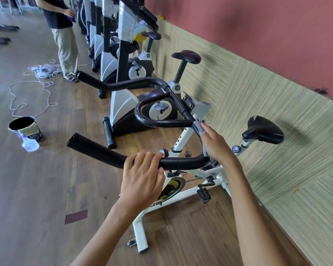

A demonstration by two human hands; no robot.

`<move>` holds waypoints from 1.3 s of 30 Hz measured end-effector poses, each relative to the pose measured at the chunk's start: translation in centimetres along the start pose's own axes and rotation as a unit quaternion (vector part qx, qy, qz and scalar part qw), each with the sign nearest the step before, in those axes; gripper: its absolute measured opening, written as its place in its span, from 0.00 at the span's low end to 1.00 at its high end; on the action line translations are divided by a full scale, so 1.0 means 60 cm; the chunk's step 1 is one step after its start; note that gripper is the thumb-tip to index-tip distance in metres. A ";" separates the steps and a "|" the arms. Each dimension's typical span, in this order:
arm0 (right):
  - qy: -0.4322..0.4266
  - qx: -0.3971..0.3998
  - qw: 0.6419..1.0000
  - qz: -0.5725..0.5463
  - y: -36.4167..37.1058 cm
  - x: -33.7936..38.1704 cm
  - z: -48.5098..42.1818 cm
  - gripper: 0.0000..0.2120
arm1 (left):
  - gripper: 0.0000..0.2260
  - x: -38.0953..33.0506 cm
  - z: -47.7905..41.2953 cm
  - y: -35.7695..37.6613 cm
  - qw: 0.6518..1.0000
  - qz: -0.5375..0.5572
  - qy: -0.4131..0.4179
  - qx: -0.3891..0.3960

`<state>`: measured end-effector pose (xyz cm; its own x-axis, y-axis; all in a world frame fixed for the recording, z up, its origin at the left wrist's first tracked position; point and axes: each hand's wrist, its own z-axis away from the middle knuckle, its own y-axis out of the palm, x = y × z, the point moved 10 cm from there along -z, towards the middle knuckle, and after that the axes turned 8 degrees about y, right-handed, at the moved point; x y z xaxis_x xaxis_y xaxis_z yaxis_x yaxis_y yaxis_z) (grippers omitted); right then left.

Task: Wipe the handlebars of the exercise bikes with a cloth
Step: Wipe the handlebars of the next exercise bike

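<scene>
Wood floor left, striped wall right. Row of bikes along the wall; white bike nearest, centre frame. Its black handlebar spans mid-frame. Second person stands upper left. Saddle right of centre. Bucket on the floor at left, spray bottle just in front of it. Left hand curled over the bar's near arm, gripping it. Right hand, fingers nearly straight, presses a grey cloth against the bar's right bend.
</scene>
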<state>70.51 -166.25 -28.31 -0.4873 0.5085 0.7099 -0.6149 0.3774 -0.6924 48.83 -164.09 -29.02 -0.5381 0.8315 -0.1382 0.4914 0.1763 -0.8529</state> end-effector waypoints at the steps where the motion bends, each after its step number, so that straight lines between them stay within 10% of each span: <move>1: -0.006 -0.014 1.000 0.007 -0.002 0.002 0.006 0.22 | 0.17 -0.001 0.000 0.000 1.000 -0.001 0.002 -0.002; 15: -0.009 -0.206 0.962 -0.177 0.021 -0.028 0.081 0.23 | 0.19 0.000 0.000 -0.006 0.999 0.001 0.053 0.006; 28: -0.010 -0.359 0.932 0.052 0.068 0.019 0.146 0.26 | 0.19 0.024 0.019 -0.027 0.983 -0.067 0.169 0.024; 33: -0.178 -0.321 0.912 0.182 0.141 0.079 0.197 0.20 | 0.18 0.025 0.021 -0.031 0.980 -0.065 0.189 -0.003; 39: -0.103 -0.360 0.926 0.055 0.030 0.003 0.141 0.21 | 0.21 0.026 0.027 -0.036 0.983 -0.053 0.175 -0.018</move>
<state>64.06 -171.98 -28.34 -0.6753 0.4441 0.5889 -0.0190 0.7877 -0.6158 45.83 -164.02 -28.20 -0.3215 0.9367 0.1385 0.4719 0.2853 -0.8342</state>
